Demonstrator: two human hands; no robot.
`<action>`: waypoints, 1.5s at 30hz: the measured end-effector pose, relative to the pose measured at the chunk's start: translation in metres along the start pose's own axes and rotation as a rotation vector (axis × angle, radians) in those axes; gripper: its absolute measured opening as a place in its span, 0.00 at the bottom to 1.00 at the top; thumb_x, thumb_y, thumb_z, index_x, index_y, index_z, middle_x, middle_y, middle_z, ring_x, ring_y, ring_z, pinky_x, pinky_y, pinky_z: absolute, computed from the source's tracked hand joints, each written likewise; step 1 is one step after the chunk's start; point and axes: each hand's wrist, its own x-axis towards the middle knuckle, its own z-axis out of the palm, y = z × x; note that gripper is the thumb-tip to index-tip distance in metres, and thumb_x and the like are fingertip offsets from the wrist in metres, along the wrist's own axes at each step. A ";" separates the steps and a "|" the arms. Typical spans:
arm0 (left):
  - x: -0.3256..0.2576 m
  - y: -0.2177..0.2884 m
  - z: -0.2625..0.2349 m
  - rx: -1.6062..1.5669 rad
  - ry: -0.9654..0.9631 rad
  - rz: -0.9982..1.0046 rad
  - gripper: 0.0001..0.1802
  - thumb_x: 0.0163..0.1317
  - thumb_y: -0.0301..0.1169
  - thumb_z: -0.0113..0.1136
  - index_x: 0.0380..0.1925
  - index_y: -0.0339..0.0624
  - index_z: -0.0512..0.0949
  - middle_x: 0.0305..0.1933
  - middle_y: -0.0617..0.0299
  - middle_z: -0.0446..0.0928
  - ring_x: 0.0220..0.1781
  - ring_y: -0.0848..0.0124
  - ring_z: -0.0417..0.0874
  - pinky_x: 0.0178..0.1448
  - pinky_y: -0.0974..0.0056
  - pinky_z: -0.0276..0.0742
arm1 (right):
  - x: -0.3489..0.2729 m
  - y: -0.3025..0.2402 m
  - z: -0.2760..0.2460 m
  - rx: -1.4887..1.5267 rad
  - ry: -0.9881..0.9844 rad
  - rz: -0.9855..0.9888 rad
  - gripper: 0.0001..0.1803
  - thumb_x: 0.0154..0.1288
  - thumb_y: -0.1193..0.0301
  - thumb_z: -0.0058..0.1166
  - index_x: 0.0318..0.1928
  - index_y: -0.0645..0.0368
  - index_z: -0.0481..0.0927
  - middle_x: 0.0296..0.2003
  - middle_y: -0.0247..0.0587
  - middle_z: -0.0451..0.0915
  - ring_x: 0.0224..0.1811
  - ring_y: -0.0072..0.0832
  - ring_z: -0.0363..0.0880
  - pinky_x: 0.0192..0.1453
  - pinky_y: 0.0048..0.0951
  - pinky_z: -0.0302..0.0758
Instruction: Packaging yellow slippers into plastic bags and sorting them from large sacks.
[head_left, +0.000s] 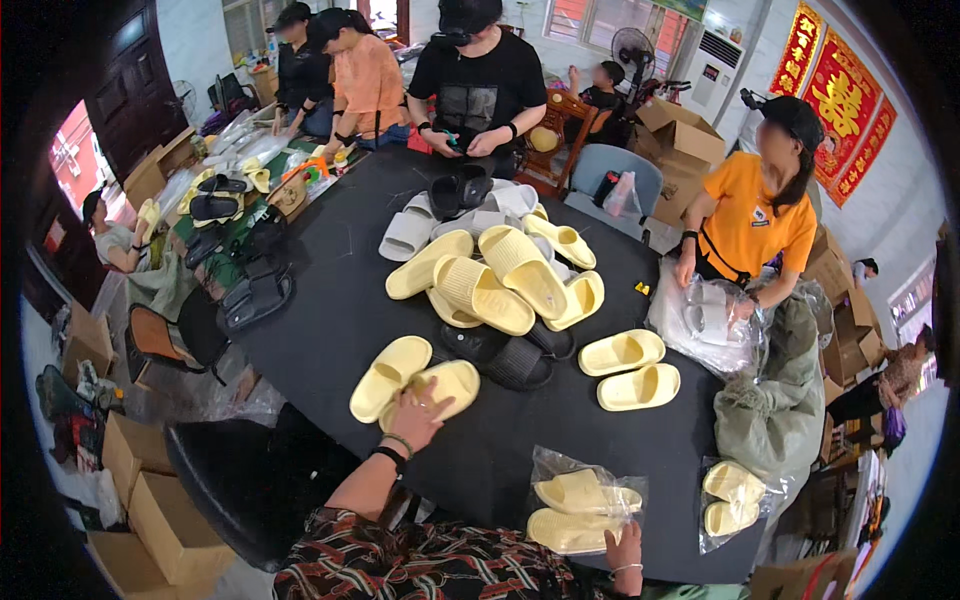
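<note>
My left hand [418, 415] is on a pale yellow slipper [455, 384], its fingers over the near end and part of the sole hidden beneath them. Close on its left lies a matching slipper [392, 373]. At the table's near edge, a clear plastic bag [545, 462] encloses a pair of yellow slippers [580, 530]. My right hand [624, 552] grips the bag's lower right corner, with thumb and forefinger at the slippers' edge; the fingertips are partly hidden.
A heap of yellow slippers [490, 285], with grey and black ones, covers the middle of the black table [320, 300]. A loose yellow pair [628, 370] and another bagged pair [732, 498] lie at the right. Beyond, a person in orange [765, 215] handles bagged slippers; another [478, 90] stands opposite.
</note>
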 end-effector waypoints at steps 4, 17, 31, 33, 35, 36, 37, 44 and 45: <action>0.022 -0.060 0.003 -0.005 0.075 -0.233 0.36 0.56 0.40 0.64 0.66 0.75 0.63 0.78 0.57 0.41 0.66 0.42 0.62 0.68 0.39 0.58 | 0.002 -0.014 -0.009 -0.006 -0.030 0.027 0.32 0.58 0.59 0.61 0.55 0.71 0.70 0.59 0.73 0.63 0.61 0.63 0.64 0.65 0.49 0.66; 0.169 -0.011 -0.093 -0.119 0.481 -0.120 0.42 0.52 0.40 0.63 0.69 0.65 0.59 0.74 0.46 0.51 0.76 0.41 0.43 0.72 0.31 0.40 | 0.006 -0.003 0.004 -0.076 -0.053 0.040 0.35 0.56 0.58 0.61 0.57 0.71 0.68 0.59 0.72 0.64 0.61 0.62 0.64 0.65 0.49 0.65; 0.237 0.030 -0.062 -0.124 0.081 0.002 0.24 0.47 0.35 0.67 0.48 0.48 0.78 0.78 0.61 0.45 0.72 0.46 0.56 0.59 0.43 0.68 | 0.023 -0.003 0.002 -0.207 -0.321 0.127 0.42 0.66 0.50 0.49 0.66 0.72 0.59 0.68 0.69 0.53 0.71 0.57 0.52 0.72 0.42 0.56; 0.221 -0.001 -0.015 -0.085 0.260 0.080 0.23 0.46 0.38 0.67 0.45 0.47 0.79 0.77 0.53 0.43 0.72 0.46 0.57 0.62 0.43 0.65 | 0.026 -0.018 -0.002 -0.173 -0.301 0.115 0.42 0.66 0.50 0.50 0.66 0.73 0.59 0.68 0.69 0.53 0.71 0.57 0.51 0.72 0.44 0.56; 0.216 0.001 -0.023 -0.159 0.241 0.111 0.21 0.46 0.35 0.68 0.43 0.45 0.78 0.77 0.58 0.45 0.73 0.46 0.56 0.63 0.46 0.65 | 0.024 -0.022 -0.004 -0.138 -0.265 0.140 0.42 0.66 0.50 0.51 0.66 0.73 0.59 0.68 0.68 0.54 0.71 0.57 0.51 0.72 0.45 0.56; 0.220 0.001 -0.026 -0.156 0.251 0.131 0.21 0.46 0.35 0.68 0.43 0.45 0.78 0.77 0.58 0.45 0.73 0.46 0.56 0.63 0.46 0.65 | 0.024 -0.023 -0.007 -0.132 -0.276 0.142 0.42 0.65 0.50 0.51 0.66 0.73 0.59 0.68 0.68 0.54 0.71 0.57 0.52 0.72 0.45 0.56; 0.224 0.001 -0.029 -0.188 0.194 0.148 0.19 0.49 0.33 0.65 0.44 0.45 0.78 0.77 0.58 0.45 0.73 0.46 0.55 0.65 0.45 0.63 | 0.023 -0.024 -0.007 -0.127 -0.287 0.142 0.42 0.65 0.50 0.51 0.66 0.73 0.59 0.68 0.68 0.54 0.71 0.57 0.52 0.72 0.45 0.56; 0.254 -0.029 -0.059 0.049 0.395 0.257 0.17 0.58 0.27 0.54 0.50 0.44 0.77 0.78 0.61 0.42 0.75 0.45 0.49 0.74 0.42 0.49 | 0.019 0.000 0.014 -0.180 -0.172 0.074 0.39 0.65 0.52 0.52 0.64 0.73 0.62 0.67 0.67 0.56 0.69 0.58 0.56 0.71 0.45 0.58; 0.253 -0.027 -0.064 0.047 0.437 0.238 0.17 0.59 0.27 0.54 0.49 0.45 0.78 0.78 0.61 0.43 0.75 0.46 0.48 0.75 0.40 0.46 | 0.018 0.003 0.017 -0.132 -0.141 0.060 0.43 0.62 0.49 0.55 0.64 0.73 0.62 0.66 0.67 0.58 0.69 0.58 0.56 0.71 0.45 0.58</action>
